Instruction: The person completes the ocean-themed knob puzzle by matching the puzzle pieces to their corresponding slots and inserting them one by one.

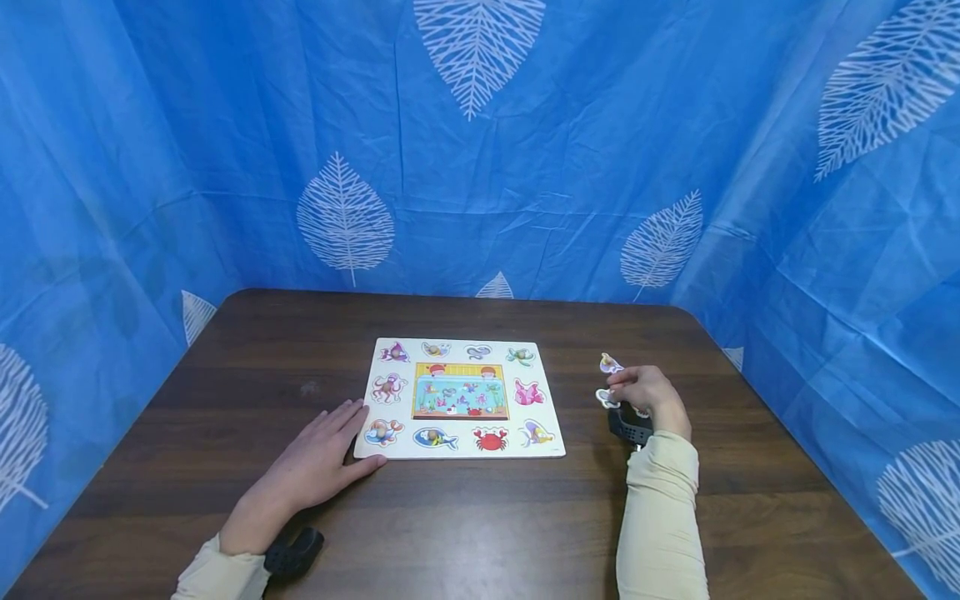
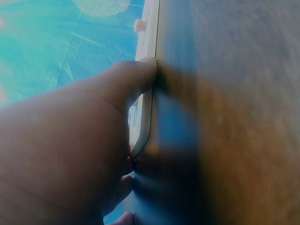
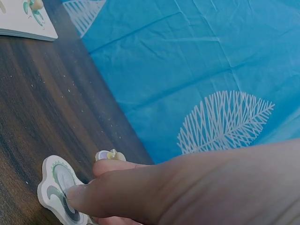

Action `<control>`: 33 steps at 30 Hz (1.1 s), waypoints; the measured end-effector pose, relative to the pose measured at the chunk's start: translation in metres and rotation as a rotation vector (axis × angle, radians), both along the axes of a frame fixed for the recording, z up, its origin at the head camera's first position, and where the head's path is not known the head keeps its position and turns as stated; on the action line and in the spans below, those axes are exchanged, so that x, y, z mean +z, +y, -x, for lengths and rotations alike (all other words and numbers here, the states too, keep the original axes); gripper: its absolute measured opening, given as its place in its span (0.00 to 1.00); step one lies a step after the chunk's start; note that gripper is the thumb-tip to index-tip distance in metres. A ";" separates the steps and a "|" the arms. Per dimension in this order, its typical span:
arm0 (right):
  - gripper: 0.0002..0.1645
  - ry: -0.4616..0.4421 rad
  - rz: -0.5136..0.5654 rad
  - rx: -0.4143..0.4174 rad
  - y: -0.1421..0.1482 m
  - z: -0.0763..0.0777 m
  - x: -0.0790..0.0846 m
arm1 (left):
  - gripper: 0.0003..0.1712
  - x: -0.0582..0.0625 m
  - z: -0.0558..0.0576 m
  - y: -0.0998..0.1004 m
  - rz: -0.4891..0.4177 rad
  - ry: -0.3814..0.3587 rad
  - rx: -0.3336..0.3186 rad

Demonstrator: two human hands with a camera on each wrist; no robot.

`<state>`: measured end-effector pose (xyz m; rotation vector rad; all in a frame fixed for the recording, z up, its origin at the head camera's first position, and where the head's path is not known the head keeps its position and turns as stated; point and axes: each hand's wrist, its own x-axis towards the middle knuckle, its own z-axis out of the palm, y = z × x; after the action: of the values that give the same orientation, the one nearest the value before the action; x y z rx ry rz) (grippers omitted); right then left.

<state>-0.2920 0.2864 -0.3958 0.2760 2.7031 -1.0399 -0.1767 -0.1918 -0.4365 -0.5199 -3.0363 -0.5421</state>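
Note:
My left hand (image 1: 322, 458) rests at the near left corner of a white wooden peg puzzle board (image 1: 465, 353). In the left wrist view its thumb (image 2: 138, 72) lies against the board's edge. The board shows sea animals around an aquarium picture. My right hand (image 1: 652, 396) is low over the table, right of the board, with bent fingers among loose puzzle pieces. The thumb tip overlaps a white-edged piece with a grey-green picture (image 3: 54, 178); I cannot tell whether it is pinched. Another small piece (image 1: 610, 363) lies just beyond the index fingertip.
The dark wooden table (image 1: 480, 525) is bordered by blue curtains (image 1: 525, 183) with white leaf prints at the back and sides. Small wooden knobs stand up from several pictures on the board. Black wrist bands (image 1: 292, 552) sit under both wrists.

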 end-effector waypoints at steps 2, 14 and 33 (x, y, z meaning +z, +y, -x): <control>0.18 -0.002 0.006 -0.005 0.000 0.000 0.000 | 0.48 0.000 0.000 0.000 -0.001 0.004 0.000; 0.17 0.028 -0.025 -0.044 -0.001 0.001 -0.002 | 0.47 0.000 0.000 0.000 0.002 0.006 -0.003; 0.17 0.149 -0.101 -0.019 -0.005 0.007 0.000 | 0.48 0.000 0.000 0.000 0.005 -0.009 0.000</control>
<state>-0.2992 0.2817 -0.3959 0.2524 2.8971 -0.9659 -0.1766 -0.1921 -0.4363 -0.5185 -3.0464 -0.5389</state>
